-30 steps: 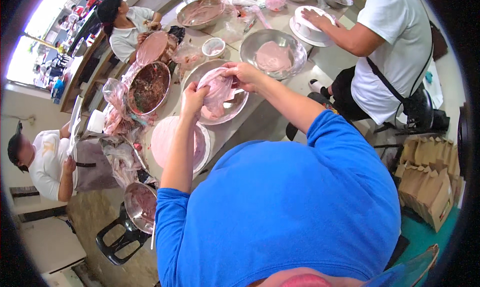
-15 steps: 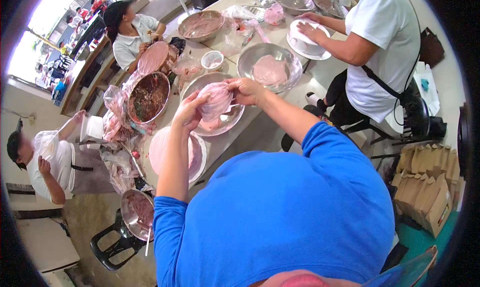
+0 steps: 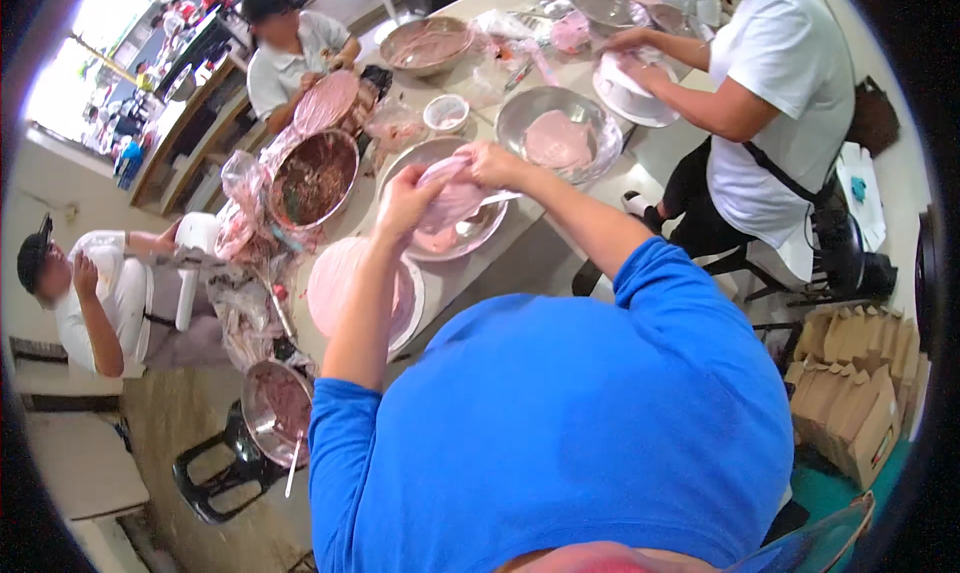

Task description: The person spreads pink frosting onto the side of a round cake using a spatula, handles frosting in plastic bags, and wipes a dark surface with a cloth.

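Both of my hands grip a plastic bag of pink icing (image 3: 452,201) in front of me. My left hand (image 3: 406,205) wraps its near left side, and the fingers of my right hand (image 3: 490,165) are closed on its gathered upper end. Below the bag stands a steel bowl (image 3: 480,244) with pink icing in it. A spatula (image 3: 497,199) rests across the bowl's right rim. Partly behind my left forearm, a round pink-iced cake (image 3: 335,285) sits on a white round base (image 3: 408,318).
Another steel bowl of pink icing (image 3: 560,141) is to the right. A smeared bowl (image 3: 345,188) and crumpled plastic (image 3: 245,233) lie left. A co-worker (image 3: 775,103) works at a white turntable (image 3: 655,108). Two others (image 3: 290,63) stand left. A bowl (image 3: 255,413) sits on a black chair (image 3: 215,478).
The bag looks more bunched and is turned between my hands, my right hand drawn closer to its top. The view has shifted slightly. The co-worker at far left has moved the white box-like object.
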### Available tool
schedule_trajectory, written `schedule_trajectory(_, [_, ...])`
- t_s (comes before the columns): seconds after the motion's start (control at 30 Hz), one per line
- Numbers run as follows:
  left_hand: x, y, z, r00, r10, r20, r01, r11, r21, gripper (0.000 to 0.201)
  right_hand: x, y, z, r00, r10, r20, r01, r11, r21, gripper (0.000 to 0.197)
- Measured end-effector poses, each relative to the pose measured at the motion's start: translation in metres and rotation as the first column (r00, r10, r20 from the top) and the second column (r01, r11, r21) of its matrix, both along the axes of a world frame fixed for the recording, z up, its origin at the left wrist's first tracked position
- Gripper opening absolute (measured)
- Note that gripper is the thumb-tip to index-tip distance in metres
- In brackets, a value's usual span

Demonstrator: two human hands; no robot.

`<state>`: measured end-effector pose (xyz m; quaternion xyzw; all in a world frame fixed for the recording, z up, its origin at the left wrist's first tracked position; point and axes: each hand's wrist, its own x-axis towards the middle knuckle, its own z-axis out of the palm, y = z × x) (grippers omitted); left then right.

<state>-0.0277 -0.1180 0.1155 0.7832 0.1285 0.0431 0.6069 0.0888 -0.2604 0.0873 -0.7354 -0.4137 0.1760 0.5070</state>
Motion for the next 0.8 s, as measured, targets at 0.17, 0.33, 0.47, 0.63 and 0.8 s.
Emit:
schedule_trajectory(0.17, [0.005,-0.006,-0.013,0.992,0.099,0.078,-0.108,0.988,0.114,0.037,0.005,0.009,-0.005,0.874,-0.201,0.442,0.264,0.961,-0.085,0.035])
schedule_trajectory(0.33, [-0.001,0.006,-0.01,0.976,0.145,0.162,-0.182,0.952,0.248,0.038,-0.006,0.009,0.009,0.89,-0.164,0.426,0.283,0.931,-0.231,0.036])
schedule_trajectory(0.47, [-0.006,0.01,-0.008,0.967,0.219,0.127,-0.234,0.965,0.118,0.035,-0.016,0.01,0.021,0.99,-0.057,0.127,0.068,0.994,-0.084,0.032])
schedule_trajectory(0.63, [-0.01,0.017,-0.008,0.94,0.296,0.172,-0.331,0.912,0.243,0.032,-0.035,0.017,0.023,0.962,-0.039,0.271,0.007,0.993,0.12,0.044])
schedule_trajectory(0.8, [-0.017,0.008,-0.007,0.916,0.159,0.368,-0.338,0.798,0.498,0.043,-0.02,0.015,0.015,0.993,0.056,-0.103,-0.041,0.99,0.135,0.042])
